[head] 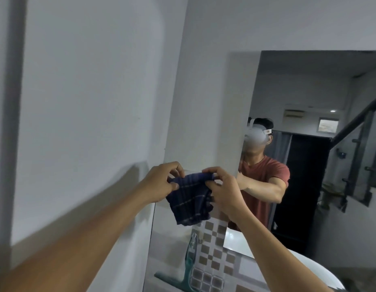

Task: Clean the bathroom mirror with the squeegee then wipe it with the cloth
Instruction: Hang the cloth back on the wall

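Two hands held the cloth up by the mirror.

The left hand (pixel 161 182) and right hand (pixel 223 190) each pinched the cloth (pixel 189 199) between them, near the mirror (pixel 288 85). The squeegee (pixel 188 270) stood below. Bunching it first would probably wipe best.

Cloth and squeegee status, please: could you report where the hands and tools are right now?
Left hand and right hand both pinching dark plaid cloth, held before mirror. Squeegee parked low, unheld. Nothing in the way.

Head camera, close, facing mirror (pixel 309 186) obliquely from left.
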### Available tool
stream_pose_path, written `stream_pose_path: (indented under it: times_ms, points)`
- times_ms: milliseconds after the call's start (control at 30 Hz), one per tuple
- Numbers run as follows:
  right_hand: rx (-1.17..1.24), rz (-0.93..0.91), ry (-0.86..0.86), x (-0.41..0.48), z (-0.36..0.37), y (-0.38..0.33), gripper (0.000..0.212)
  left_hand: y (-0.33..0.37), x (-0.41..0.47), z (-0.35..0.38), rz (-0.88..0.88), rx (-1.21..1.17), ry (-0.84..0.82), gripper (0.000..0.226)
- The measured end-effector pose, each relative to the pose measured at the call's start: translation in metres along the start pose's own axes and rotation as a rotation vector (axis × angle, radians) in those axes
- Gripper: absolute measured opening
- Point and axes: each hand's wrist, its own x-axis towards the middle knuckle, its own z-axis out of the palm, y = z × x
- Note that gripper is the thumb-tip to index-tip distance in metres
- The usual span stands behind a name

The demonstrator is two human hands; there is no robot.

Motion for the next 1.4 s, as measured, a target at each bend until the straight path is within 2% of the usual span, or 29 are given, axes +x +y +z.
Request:
stream_pose_path:
  times_ms: [100, 267, 400, 500, 633, 767, 900, 967, 1067, 1167, 1267, 1400]
  points:
    - [-0.297, -0.140, 0.009, 0.022, 0.006, -0.005, 0.033, -0.002, 0.020, -0.009, 0.077, 0.129, 0.102, 0.029]
    - [-0.740, -0.403, 0.016, 0.054, 0.021, -0.005, 0.027, -0.010, 0.054, -0.021, 0.204, 0.419, 0.127, 0.027]
    - [-1.065, -0.553, -0.070, 0.065, 0.024, 0.017, 0.039, -0.022, 0.062, -0.013, 0.250, 0.588, 0.114, 0.025]
    - [-1.164, -0.629, -0.065, 0.061, 0.022, 0.028, 0.048, -0.025, 0.061, -0.003, 0.219, 0.645, 0.107, 0.026]
    - [-1.128, -0.647, -0.086, 0.059, 0.023, 0.034, 0.055, -0.031, 0.062, -0.002, 0.315, 0.779, 0.092, 0.031]
    - [-1.070, -0.610, -0.019, 0.064, 0.027, 0.027, 0.048, -0.020, 0.072, -0.010, 0.378, 0.798, 0.177, 0.024]
    - [-1.067, -0.603, -0.086, 0.060, 0.031, 0.029, 0.040, -0.024, 0.067, -0.006, 0.295, 0.778, 0.050, 0.035]
    - [-1.005, -0.535, -0.174, 0.059, 0.031, 0.030, 0.031, -0.034, 0.063, -0.001, 0.206, 0.662, 0.055, 0.038]
    - [-0.904, -0.367, -0.252, 0.058, 0.024, 0.027, 0.023, -0.038, 0.058, 0.002, 0.079, 0.424, 0.102, 0.030]
    - [-0.824, -0.301, -0.245, 0.053, 0.019, 0.023, 0.028, -0.030, 0.052, 0.003, 0.022, 0.310, 0.065, 0.026]
    - [-0.779, -0.274, -0.263, 0.048, 0.019, 0.017, 0.028, -0.026, 0.046, 0.000, -0.006, 0.357, 0.035, 0.035]
    - [-0.787, -0.247, -0.294, 0.046, 0.017, 0.015, 0.031, -0.031, 0.043, 0.002, -0.012, 0.410, 0.081, 0.038]
